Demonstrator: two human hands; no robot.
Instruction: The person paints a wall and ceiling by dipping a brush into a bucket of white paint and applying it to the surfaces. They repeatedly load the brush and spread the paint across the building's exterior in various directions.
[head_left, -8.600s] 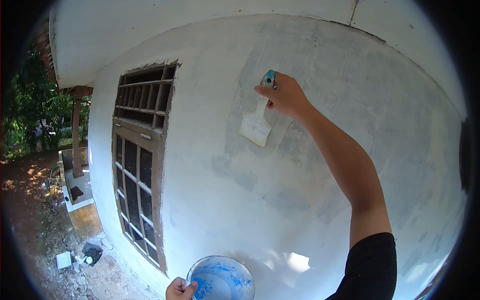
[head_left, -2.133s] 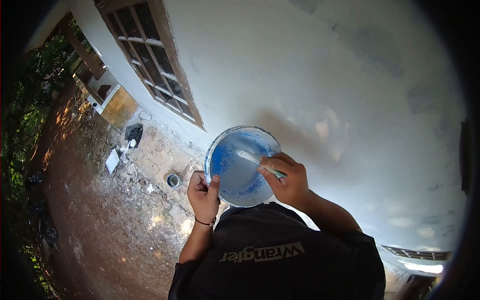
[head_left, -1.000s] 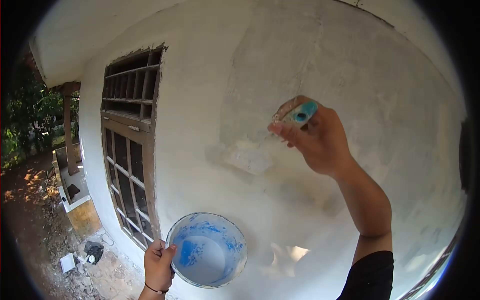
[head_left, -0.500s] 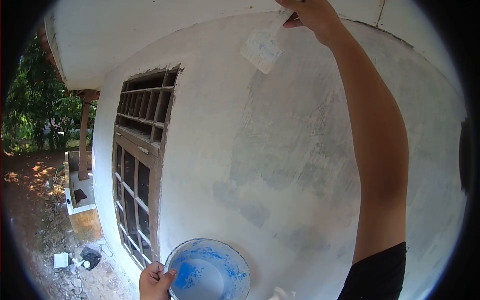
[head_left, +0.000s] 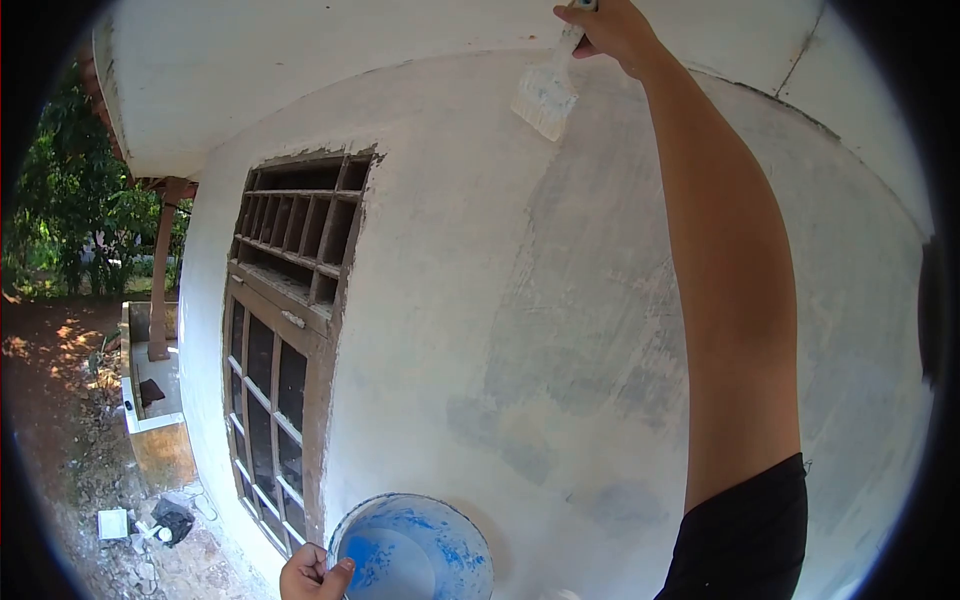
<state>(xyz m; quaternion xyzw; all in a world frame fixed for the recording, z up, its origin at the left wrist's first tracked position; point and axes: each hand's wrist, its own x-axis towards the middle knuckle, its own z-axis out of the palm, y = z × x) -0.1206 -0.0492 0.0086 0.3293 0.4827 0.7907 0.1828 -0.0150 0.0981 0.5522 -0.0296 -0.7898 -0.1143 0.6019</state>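
High on the wall [head_left: 420, 250], my right hand [head_left: 612, 35] grips the handle of a wide, paint-smeared brush [head_left: 548, 98]. Its bristles point down and touch or nearly touch the wall just below the ceiling. Darker grey patches spread over the wall below the brush. At the bottom, my left hand [head_left: 318, 574] holds the left rim of a round bucket [head_left: 465, 545], thumb over the edge. Blue smears mark the bucket's inside, and pale liquid lies in it.
A brown-framed window [head_left: 318, 350] with vents above stands left of the bucket and brush. The ceiling [head_left: 400, 30] overhangs the wall. Rubble, a white container [head_left: 113, 524] and a black bag [head_left: 174, 520] lie on the ground at lower left, near a post [head_left: 163, 270].
The view has shifted a little. The brush has moved slightly right along the top of the wall in my right hand. My left hand still holds the bucket, now slightly lower in view.
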